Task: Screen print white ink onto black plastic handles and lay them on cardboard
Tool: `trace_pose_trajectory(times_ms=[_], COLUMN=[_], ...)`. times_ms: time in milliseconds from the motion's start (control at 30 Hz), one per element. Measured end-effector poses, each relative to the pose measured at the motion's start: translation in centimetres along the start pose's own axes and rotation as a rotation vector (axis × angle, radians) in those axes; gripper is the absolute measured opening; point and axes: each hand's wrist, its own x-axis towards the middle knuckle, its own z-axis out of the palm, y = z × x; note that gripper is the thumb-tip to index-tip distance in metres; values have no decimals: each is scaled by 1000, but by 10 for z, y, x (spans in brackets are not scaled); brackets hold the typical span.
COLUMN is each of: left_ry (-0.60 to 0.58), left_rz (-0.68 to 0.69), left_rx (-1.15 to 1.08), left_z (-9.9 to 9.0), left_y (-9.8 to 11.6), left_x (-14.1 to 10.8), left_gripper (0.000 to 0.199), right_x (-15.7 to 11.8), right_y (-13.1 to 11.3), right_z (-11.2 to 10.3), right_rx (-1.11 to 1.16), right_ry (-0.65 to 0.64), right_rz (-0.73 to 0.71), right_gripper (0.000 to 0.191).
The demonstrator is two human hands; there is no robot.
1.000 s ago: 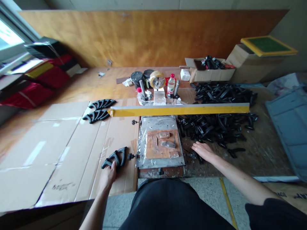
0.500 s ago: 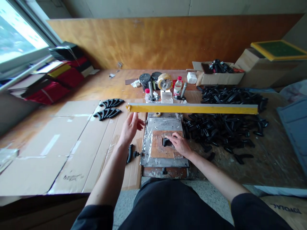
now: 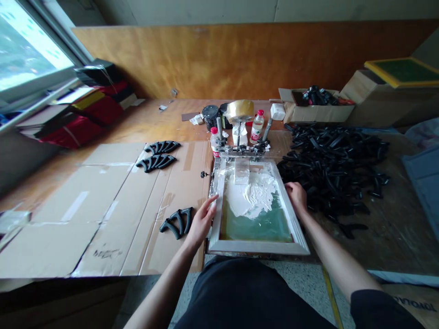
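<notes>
One wooden screen-printing frame (image 3: 257, 247) with green mesh (image 3: 257, 226) smeared in thick white ink (image 3: 248, 201) lay flat, the open left hand (image 3: 202, 223) touching its left rail (image 3: 216, 214) with fingertips (image 3: 214, 199), the half-curled right hand (image 3: 297, 197) gripping its right rail (image 3: 294, 214).

A bright window (image 3: 30, 50) fills the upper left, with red-and-black folded bags (image 3: 77, 123) on the sill-side table edge below it. A long orange-brown wooden panel (image 3: 219, 59) runs across the top. Upper centre stands a black ink tin (image 3: 210, 116) beside a clear plastic water bottle with a red cap (image 3: 257, 128). At upper right sits a brown cardboard box (image 3: 317, 112), and a yellow-edged green screen (image 3: 404, 72) lies beyond it. A grey-blue sheet (image 3: 425, 192) hangs at the right edge.
</notes>
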Motion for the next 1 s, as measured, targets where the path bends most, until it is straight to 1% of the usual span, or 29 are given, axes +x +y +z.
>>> trace_pose_trajectory(times_ms=[33, 67, 100, 133, 167, 200, 233, 267, 333, 400, 467, 533, 600, 633, 700, 733, 800, 867, 900, 967, 1000], left_ry=[1, 5, 15, 26, 32, 32, 25, 13, -11, -21, -12, -3, -3, -3, 3, 4, 7, 13, 20, 34, 36], left_rz=[-22, -38, -48, -54, -60, -65, -68, -70, -69, -69, -69, -66, -63, -62, -61, -60, -64, -68, -66, -62, -63], left_rx=[25, 58, 97, 138, 178, 214, 245, 271, 311, 336, 351, 357, 352, 346, 334, 326, 305, 283, 272, 255, 248], left_z=[4, 7, 11, 14, 15, 16, 17, 16, 14, 13, 12, 12, 12, 13, 13, 13, 12, 12, 12, 13, 14], left_y=[-13, -24, -33, -40, -45, -49, -52, -54, -56, -59, -62, -65, -68, -69, -70, -70, -68, -65, -64, -61, -60], left_x=[1, 4, 7, 11, 14, 17, 20, 22, 24, 25, 26, 26, 27, 27, 28, 28, 27, 26, 26, 25, 24], left_gripper=[65, 67, 68, 68, 66, 64, 63, 62, 61, 60, 60, 60, 59, 59, 60, 60, 61, 60, 60, 59, 58], right_x=[9, 19, 28, 36, 43, 49, 53, 55, 50, 33, 11, -7, -15, -14, -8, -5, -4, -14, -21, -33, -35], right_y=[-3, -12, -27, -45, -66, -86, -104, -118, -134, -133, -122, -110, -102, -101, -103, -105, -109, -107, -105, -99, -97], right_z=[-4, -7, -7, -5, -2, 3, 8, 12, 20, 23, 18, 8, -3, -6, -7, -5, 4, 12, 14, 12, 10], right_rx=[17, 38, 57, 71, 61, 30, -11, -52, -113, -140, -140, -125, -101, -83, -42, -30, -34, -56, -55, -26, -3], right_ry=[44, 81, 106, 114, 93, 51, -15, -95, -253, -358, -406, -436, -479, -508, -531, -504, -387, -271, -244, -245, -268], right_rz=[9, -27, -98, -189, -286, -354, -405, -435, -480, -569, -737, -919, -1031, -1045, -991, -941, -869, -895, -932, -987, -986], right_gripper=[26, 27, 30, 40, 53, 59, 57, 49, 26, 9, 2, 11, 15, 13, 9, 7, 7, 11, 13, 15, 14])
